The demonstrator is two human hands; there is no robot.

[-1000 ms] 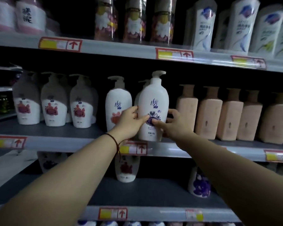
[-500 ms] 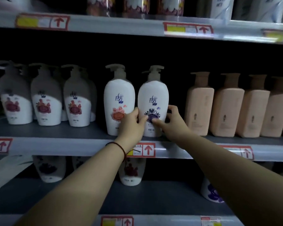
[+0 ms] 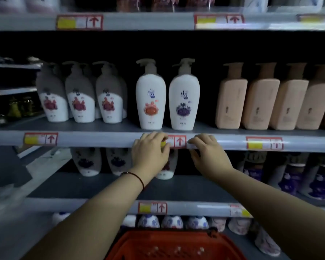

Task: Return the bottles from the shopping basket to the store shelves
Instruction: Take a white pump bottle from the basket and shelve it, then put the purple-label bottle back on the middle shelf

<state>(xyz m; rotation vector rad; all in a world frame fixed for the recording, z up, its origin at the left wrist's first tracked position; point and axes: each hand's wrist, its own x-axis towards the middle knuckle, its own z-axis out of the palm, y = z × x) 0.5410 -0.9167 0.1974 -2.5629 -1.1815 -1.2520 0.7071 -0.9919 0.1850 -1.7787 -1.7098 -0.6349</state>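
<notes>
two pump bottles [image 3: 167, 96] on middle shelf [image 3: 105, 140] | basket [image 3: 174, 246] below, in front

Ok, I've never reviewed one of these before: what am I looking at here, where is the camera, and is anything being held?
There is no machine: a person wears a wide-angle camera on the head, looking forward and down, so the two bare arms reaching in are their own. They face store shelves. On the middle shelf stand two white pump bottles, the orange-label bottle and the purple-label bottle, with grey-topped bottles to the left and beige bottles to the right. The left hand and right hand are at the shelf's front edge by a price tag, below the bottles and apart from them, fingers loosely curled. Neither holds anything. The red shopping basket shows at the bottom; its contents are too blurred to tell.
</notes>
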